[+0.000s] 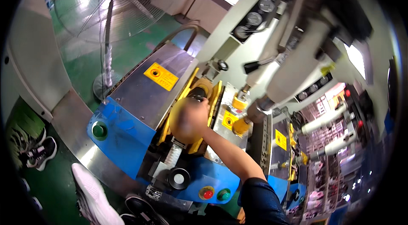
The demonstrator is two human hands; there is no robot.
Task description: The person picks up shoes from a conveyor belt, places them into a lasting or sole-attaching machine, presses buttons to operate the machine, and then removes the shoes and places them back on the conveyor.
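My right hand [196, 116] reaches in from the lower right, below a dark blue sleeve [261, 199]. Motion blurs it, but its fingers look bent round a smooth yellow-brown rounded thing [177, 119], whose kind I cannot make out. Both are over the trough of a machine, between two yellow side pads [217, 97]. Beyond the hand, a dark rounded part [196, 93] shows in the trough. Nearer me, a threaded metal screw [173, 156] and a black round knob [178, 178] stick out from the trough. My left hand is out of view.
Blue panels carry a green button [99, 130], a red button [207, 193] and another green one [223, 195]. White press arms [293, 67] hang at the right. A white shoe [95, 195] and dark shoes [142, 210] are at lower left. A large fan [111, 21] stands behind.
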